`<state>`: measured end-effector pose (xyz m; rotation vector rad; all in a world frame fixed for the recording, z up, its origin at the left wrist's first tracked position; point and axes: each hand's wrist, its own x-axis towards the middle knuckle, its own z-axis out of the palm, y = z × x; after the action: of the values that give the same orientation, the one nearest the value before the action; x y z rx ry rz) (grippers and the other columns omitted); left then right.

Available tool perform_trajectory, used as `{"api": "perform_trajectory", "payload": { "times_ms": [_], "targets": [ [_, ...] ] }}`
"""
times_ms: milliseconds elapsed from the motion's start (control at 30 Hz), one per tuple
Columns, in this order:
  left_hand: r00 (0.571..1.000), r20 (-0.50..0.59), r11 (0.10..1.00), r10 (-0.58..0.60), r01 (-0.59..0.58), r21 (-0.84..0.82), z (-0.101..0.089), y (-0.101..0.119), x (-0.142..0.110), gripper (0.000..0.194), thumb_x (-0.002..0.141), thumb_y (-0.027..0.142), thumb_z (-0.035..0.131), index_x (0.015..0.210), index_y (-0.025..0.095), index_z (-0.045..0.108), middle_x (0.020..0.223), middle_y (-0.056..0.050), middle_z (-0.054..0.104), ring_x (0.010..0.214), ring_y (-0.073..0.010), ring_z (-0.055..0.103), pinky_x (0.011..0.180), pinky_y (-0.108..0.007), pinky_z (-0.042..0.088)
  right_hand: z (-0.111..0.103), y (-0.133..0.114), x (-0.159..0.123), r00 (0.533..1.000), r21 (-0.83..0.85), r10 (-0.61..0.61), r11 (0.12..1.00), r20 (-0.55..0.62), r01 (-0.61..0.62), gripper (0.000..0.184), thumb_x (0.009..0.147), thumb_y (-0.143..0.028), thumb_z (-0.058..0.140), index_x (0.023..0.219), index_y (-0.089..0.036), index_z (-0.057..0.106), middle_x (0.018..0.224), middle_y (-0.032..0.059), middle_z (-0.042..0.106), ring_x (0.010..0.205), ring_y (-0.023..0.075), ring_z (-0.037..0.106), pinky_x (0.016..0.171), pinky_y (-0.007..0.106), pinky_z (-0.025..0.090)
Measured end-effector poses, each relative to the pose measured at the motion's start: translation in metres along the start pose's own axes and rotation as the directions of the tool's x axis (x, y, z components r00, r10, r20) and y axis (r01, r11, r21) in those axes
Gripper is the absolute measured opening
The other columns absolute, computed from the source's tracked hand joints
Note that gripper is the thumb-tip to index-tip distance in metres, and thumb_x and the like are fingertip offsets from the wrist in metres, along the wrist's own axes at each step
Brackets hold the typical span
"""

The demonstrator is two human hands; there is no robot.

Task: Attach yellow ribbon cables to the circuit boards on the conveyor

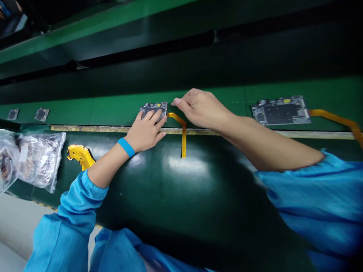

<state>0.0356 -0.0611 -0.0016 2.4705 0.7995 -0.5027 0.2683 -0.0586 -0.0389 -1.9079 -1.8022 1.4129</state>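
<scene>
My left hand (147, 130) lies with spread fingers over a circuit board (146, 109), its fingertips resting on the board's dark middle. A blue band (126, 147) circles that wrist. From the board's right end an orange flat flex cable (183, 138) runs out, bends and hangs over the strip's front edge. Just right of the board, my right hand (195, 107) hovers with thumb and forefinger pinched and the other fingers curled. Whether anything small sits in that pinch cannot be made out.
Another circuit board (283, 111) with its own flex cable (333, 114) lies at right. Two smaller-looking boards (42, 114) lie far left on the green strip (113, 107). Clear plastic bags (42, 158) and a stack of yellow flex cables (81, 155) rest on the near table.
</scene>
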Motion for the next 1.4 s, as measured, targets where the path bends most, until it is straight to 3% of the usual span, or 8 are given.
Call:
{"api": "perform_trajectory", "payload": {
  "times_ms": [167, 300, 700, 867, 1000, 1133, 1233, 1400],
  "targets": [
    [1.0, -0.009, 1.0, -0.011, 0.011, 0.001, -0.001, 0.005, 0.005, 0.059, 0.116, 0.043, 0.049, 0.166, 0.012, 0.057, 0.175, -0.024, 0.051, 0.153, -0.0428, 0.053, 0.128, -0.065, 0.041, 0.0, -0.004, -0.002, 0.999, -0.092, 0.028, 0.995, 0.029, -0.025, 0.02, 0.098, -0.033, 0.066, 0.102, -0.025, 0.083, 0.096, 0.008, 0.083, 0.092, 0.0295, 0.075, 0.082, 0.039, 0.052],
    [1.0, 0.005, 1.0, -0.005, 0.005, 0.007, -0.003, 0.008, 0.008, 0.06, 0.116, 0.043, 0.049, 0.166, 0.011, 0.056, 0.174, -0.025, 0.052, 0.153, -0.0432, 0.052, 0.128, -0.066, 0.041, 0.003, -0.01, -0.001, 0.999, -0.078, 0.045, 0.996, -0.004, -0.045, 0.01, 0.095, -0.031, 0.073, 0.09, -0.028, 0.081, 0.089, 0.0065, 0.083, 0.09, 0.0298, 0.075, 0.079, 0.038, 0.051],
    [0.999, 0.035, 1.0, -0.02, 0.02, 0.015, -0.004, 0.021, 0.019, 0.06, 0.117, 0.039, 0.043, 0.166, 0.007, 0.056, 0.172, -0.027, 0.052, 0.151, -0.0445, 0.053, 0.127, -0.07, 0.042, 0.0, 0.002, 0.004, 0.995, -0.034, 0.098, 0.995, 0.017, -0.097, 0.023, 0.09, -0.024, 0.08, 0.068, -0.027, 0.072, 0.081, 0.0052, 0.079, 0.085, 0.0285, 0.071, 0.079, 0.039, 0.047],
    [1.0, -0.021, 1.0, -0.011, 0.011, -0.03, 0.004, 0.019, 0.021, 0.061, 0.116, 0.043, 0.048, 0.168, 0.011, 0.054, 0.175, -0.025, 0.05, 0.156, -0.0436, 0.051, 0.131, -0.069, 0.039, -0.021, -0.007, -0.014, 0.963, 0.117, 0.214, 0.973, -0.164, -0.197, 0.012, 0.096, -0.025, 0.076, 0.084, -0.022, 0.077, 0.092, 0.0111, 0.082, 0.084, 0.025, 0.072, 0.079, 0.038, 0.05],
    [0.991, -0.135, 0.989, 0.0, -0.02, -0.147, 0.006, 0.011, 0.018, 0.057, 0.116, 0.041, 0.046, 0.166, 0.015, 0.055, 0.171, -0.021, 0.057, 0.157, -0.0379, 0.052, 0.133, -0.062, 0.04, -0.024, -0.007, -0.036, 0.938, 0.178, 0.182, 0.975, -0.294, -0.133, 0.014, 0.1, -0.03, 0.071, 0.093, -0.02, 0.078, 0.095, 0.0135, 0.081, 0.084, 0.025, 0.071, 0.078, 0.038, 0.05],
    [0.975, -0.22, 0.983, -0.039, -0.002, -0.185, -0.008, 0.0, -0.004, 0.044, 0.114, 0.036, 0.049, 0.148, 0.016, 0.069, 0.154, -0.02, 0.068, 0.145, -0.0364, 0.059, 0.12, -0.054, 0.051, 0.003, -0.019, -0.065, 0.958, 0.203, 0.02, 0.978, -0.285, 0.04, 0.017, 0.097, -0.037, 0.074, 0.091, -0.021, 0.076, 0.086, 0.006, 0.076, 0.077, 0.0221, 0.065, 0.073, 0.035, 0.048],
    [0.973, -0.207, 0.982, -0.1, 0.064, -0.176, -0.023, -0.013, -0.037, 0.034, 0.112, 0.034, 0.051, 0.13, 0.017, 0.076, 0.13, -0.016, 0.076, 0.12, -0.0322, 0.068, 0.102, -0.046, 0.057, 0.033, -0.046, -0.089, 0.986, 0.272, -0.124, 0.95, -0.108, 0.15, 0.02, 0.102, -0.032, 0.071, 0.088, -0.02, 0.075, 0.084, 0.0036, 0.073, 0.076, 0.0185, 0.064, 0.074, 0.032, 0.046],
    [0.937, -0.165, 0.946, -0.308, 0.282, -0.159, -0.037, -0.043, -0.106, 0.03, 0.109, 0.039, 0.052, 0.105, 0.02, 0.075, 0.105, -0.012, 0.078, 0.103, -0.0312, 0.072, 0.089, -0.042, 0.057, 0.076, -0.086, -0.108, 0.96, 0.241, -0.261, 0.943, 0.101, 0.231, 0.016, 0.109, -0.027, 0.067, 0.101, -0.019, 0.079, 0.098, 0.0063, 0.076, 0.087, 0.0194, 0.07, 0.079, 0.032, 0.046]
  ]
}}
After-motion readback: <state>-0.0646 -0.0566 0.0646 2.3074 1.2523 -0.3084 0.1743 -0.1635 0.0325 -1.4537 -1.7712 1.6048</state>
